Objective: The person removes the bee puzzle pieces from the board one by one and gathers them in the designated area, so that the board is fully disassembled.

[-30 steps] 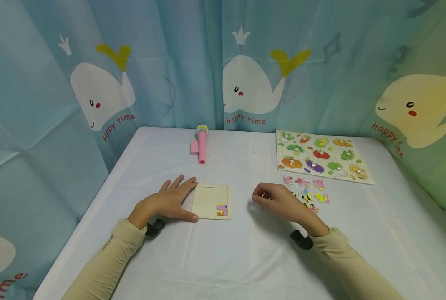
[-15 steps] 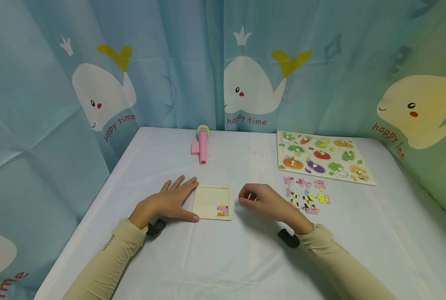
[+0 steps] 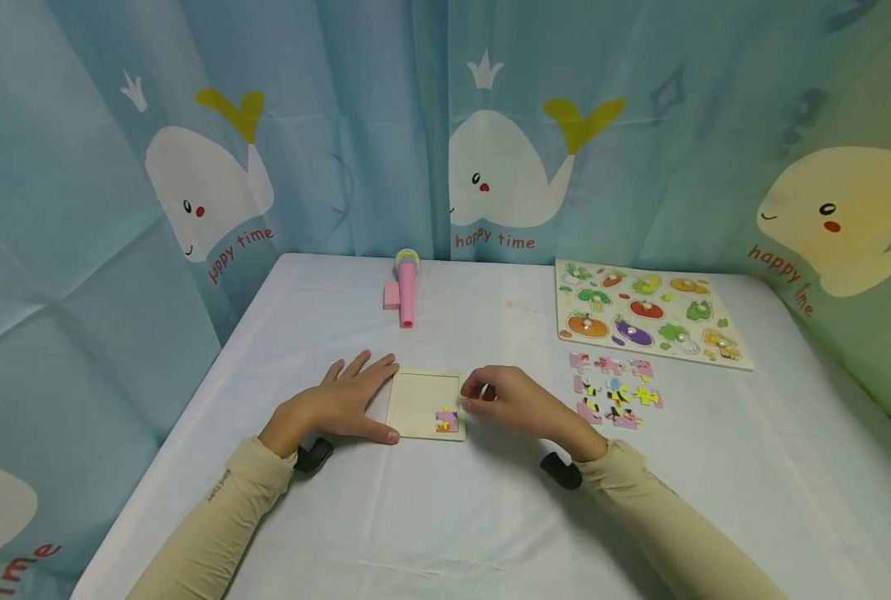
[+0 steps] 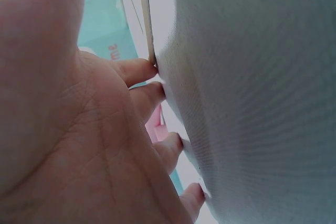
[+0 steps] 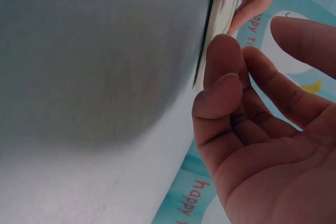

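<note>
A small square wooden puzzle tray [image 3: 421,396] lies on the white table, with one pink and yellow jigsaw piece [image 3: 447,420] in its lower right corner. My left hand [image 3: 340,402] is spread at the tray's left side, thumb and index finger touching its left corners; in the left wrist view the fingertips [image 4: 144,69] meet the tray's edge. At the right edge of the tray is my right hand [image 3: 516,402], its fingers loosely bent. The right wrist view shows the thumb apart from the fingers [image 5: 223,61] and nothing visible held. Whether they touch the tray I cannot tell.
Several loose jigsaw pieces [image 3: 616,390] lie in rows to the right. Behind them is a vegetable peg board [image 3: 651,312]. A pink toy microphone [image 3: 407,292] lies at the back beside a small pink block [image 3: 391,295]. A whale-print curtain [image 3: 370,125] surrounds the table.
My right hand has moved left from near the loose pieces to the tray's right edge, uncovering more of those pieces. The left hand and the tray keep their place.
</note>
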Motion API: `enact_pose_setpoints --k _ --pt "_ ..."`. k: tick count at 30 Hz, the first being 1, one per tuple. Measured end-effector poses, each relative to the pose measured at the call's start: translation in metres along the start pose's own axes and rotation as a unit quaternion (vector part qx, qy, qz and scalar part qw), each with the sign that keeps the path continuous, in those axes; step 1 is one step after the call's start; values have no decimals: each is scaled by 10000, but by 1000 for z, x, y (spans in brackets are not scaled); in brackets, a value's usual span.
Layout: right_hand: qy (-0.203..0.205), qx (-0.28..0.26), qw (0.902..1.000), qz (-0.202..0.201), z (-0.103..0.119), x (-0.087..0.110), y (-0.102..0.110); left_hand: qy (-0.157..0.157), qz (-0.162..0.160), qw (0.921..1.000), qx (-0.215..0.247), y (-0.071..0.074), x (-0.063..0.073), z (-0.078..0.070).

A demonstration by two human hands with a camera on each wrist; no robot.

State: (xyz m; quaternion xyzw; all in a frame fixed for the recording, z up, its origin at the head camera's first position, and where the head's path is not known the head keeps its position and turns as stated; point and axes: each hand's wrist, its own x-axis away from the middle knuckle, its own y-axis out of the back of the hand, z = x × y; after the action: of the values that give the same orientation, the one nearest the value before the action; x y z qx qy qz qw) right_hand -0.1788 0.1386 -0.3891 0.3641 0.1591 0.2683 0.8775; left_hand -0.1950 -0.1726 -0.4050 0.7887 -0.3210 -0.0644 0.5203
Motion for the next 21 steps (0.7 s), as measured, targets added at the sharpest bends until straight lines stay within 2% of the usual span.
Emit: enact_pose_setpoints --k 4,11,21 --pt "-116 -92 9998 152 1 -4 -3 6 16 10000 -37 0 0 0" --pt "-7 245 9993 286 0 -11 -8 -13 19 10000 16 1 0 0" --pt "-58 354 9980 519 2 -16 -10 13 -3 10000 40 0 0 0"
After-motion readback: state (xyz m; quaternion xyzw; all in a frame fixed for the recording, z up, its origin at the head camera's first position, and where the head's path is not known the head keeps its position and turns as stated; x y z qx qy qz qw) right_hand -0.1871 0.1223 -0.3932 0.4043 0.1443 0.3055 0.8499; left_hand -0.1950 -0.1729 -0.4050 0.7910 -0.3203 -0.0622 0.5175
